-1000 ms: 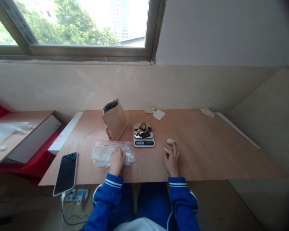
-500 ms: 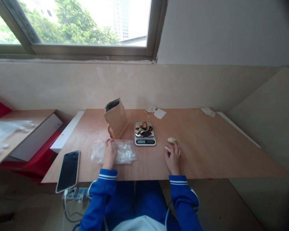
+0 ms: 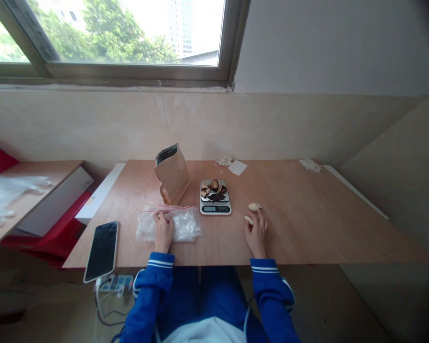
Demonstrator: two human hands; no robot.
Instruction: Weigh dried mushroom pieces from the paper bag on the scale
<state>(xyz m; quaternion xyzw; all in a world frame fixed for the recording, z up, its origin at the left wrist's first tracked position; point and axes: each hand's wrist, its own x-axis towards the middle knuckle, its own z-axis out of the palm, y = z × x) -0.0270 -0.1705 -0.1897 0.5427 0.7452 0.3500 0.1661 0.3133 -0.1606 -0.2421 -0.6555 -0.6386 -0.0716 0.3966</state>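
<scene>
My left hand [image 3: 163, 230] rests on a pile of clear zip bags [image 3: 171, 223] with red seal strips, fingers curled at the top edge of the bags. My right hand [image 3: 256, 231] lies on the wooden table [image 3: 307, 224] with its fingertips touching two pale mushroom pieces [image 3: 253, 207]. Between the hands, a little farther back, stands a small digital scale [image 3: 215, 197] with several dark and pale dried pieces on its platform. A brown paper bag [image 3: 172, 174], open at the top, stands tilted just behind the zip bags.
A phone [image 3: 101, 250] lies face up at the table's front left corner, a power strip [image 3: 113, 283] below it. White scraps [image 3: 232, 166] and a crumpled bit [image 3: 310, 165] lie at the back edge. A side bench [image 3: 28, 190] with plastic stands at the left.
My left hand slid left and farther back over the zip bags, to their sealed top edge. My right hand stayed by the pale pieces. The camera shifted slightly.
</scene>
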